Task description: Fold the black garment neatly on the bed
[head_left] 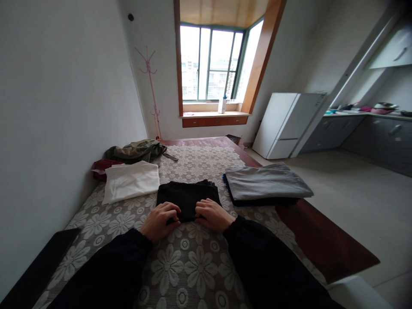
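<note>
A folded black garment (pixel 189 195) lies flat on the lace tablecloth (pixel 201 266) straight in front of me. My left hand (pixel 162 219) grips its near left corner, fingers curled over the edge. At the near right corner, my right hand (pixel 212 213) pinches the same cloth with bent fingers. Left of it rests a folded white cloth (pixel 133 182). To the right sits a stack of folded clothes with a grey garment (pixel 264 182) on top and darker cloth beneath. The garment's exact kind cannot be made out.
Behind the white cloth lie an olive-green bag (pixel 138 150) and a dark red item (pixel 104 168) by the wall. The table's dark red wooden edge (pixel 328 240) shows at right. Beyond stand a white fridge (pixel 283 124), a pink coat rack (pixel 151 86) and a windowsill (pixel 206 114).
</note>
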`<action>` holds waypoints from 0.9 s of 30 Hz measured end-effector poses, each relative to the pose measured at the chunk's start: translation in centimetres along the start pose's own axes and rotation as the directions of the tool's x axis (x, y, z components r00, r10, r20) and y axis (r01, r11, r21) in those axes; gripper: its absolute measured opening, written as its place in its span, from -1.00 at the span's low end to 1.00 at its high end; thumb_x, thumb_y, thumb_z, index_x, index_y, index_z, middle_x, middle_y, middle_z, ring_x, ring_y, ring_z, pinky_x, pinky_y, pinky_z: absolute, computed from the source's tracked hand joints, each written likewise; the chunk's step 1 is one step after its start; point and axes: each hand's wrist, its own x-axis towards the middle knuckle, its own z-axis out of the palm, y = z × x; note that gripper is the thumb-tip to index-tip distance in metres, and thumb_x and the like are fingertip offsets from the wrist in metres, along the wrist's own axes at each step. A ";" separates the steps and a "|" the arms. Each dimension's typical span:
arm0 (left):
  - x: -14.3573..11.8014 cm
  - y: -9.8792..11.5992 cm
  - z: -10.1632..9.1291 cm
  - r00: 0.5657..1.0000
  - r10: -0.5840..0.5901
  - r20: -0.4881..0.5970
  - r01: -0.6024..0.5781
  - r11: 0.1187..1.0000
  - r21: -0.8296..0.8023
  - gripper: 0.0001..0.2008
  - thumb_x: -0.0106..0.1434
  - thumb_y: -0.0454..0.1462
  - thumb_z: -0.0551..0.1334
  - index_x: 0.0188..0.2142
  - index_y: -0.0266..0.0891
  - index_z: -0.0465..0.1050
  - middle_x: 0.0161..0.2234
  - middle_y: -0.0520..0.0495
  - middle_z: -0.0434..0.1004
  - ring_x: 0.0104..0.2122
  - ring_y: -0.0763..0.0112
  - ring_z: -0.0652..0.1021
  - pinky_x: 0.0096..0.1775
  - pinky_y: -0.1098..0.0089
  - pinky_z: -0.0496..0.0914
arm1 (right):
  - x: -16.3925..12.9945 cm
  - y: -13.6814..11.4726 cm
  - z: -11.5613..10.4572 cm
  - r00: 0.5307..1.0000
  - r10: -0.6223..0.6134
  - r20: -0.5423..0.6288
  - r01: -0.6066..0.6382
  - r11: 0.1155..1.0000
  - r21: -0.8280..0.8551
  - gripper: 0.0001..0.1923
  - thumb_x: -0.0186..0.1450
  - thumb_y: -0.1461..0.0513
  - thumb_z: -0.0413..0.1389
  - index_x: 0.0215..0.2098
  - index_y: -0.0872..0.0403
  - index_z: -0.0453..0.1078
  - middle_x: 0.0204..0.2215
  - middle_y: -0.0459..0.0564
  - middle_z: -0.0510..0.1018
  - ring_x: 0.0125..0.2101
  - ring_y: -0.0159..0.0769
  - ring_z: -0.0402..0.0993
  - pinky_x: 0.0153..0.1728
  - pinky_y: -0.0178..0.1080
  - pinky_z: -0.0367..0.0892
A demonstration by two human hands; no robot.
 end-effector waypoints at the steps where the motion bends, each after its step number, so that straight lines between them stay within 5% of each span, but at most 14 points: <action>1: 0.0 0.0 0.0 1.000 -0.004 0.001 0.004 1.000 -0.001 -0.89 0.26 -0.25 0.35 -0.39 -0.11 0.47 -0.06 -0.02 0.64 -0.05 0.24 0.58 -0.03 0.23 0.47 | 0.0 0.0 0.0 1.000 0.001 -0.003 -0.001 1.000 -0.002 -0.86 0.35 0.21 0.24 -0.32 0.03 0.37 -0.29 -0.06 0.52 -0.22 -0.23 0.44 -0.19 -0.19 0.19; 23: 0.0 0.0 0.2 1.000 -0.023 -0.002 0.023 0.999 -0.027 -0.89 0.26 -0.26 0.35 -0.40 -0.11 0.48 -0.06 -0.02 0.65 -0.03 0.23 0.58 0.00 0.20 0.48 | -0.1 0.1 0.1 1.000 0.030 -0.001 -0.030 1.000 0.007 -0.88 0.33 0.23 0.26 -0.26 0.04 0.39 -0.24 -0.05 0.54 -0.18 -0.21 0.45 -0.16 -0.18 0.22; 27: 0.0 0.0 0.1 1.000 -0.023 -0.011 0.023 0.999 -0.027 -0.89 0.32 -0.16 0.30 -0.19 -0.08 0.55 0.03 -0.06 0.62 0.06 0.20 0.56 0.12 0.15 0.44 | -0.1 -0.2 -0.2 0.999 0.047 -0.027 -0.046 0.998 0.048 -0.84 0.38 0.14 0.24 -0.25 0.04 0.39 -0.27 -0.05 0.55 -0.19 -0.20 0.46 -0.15 -0.17 0.26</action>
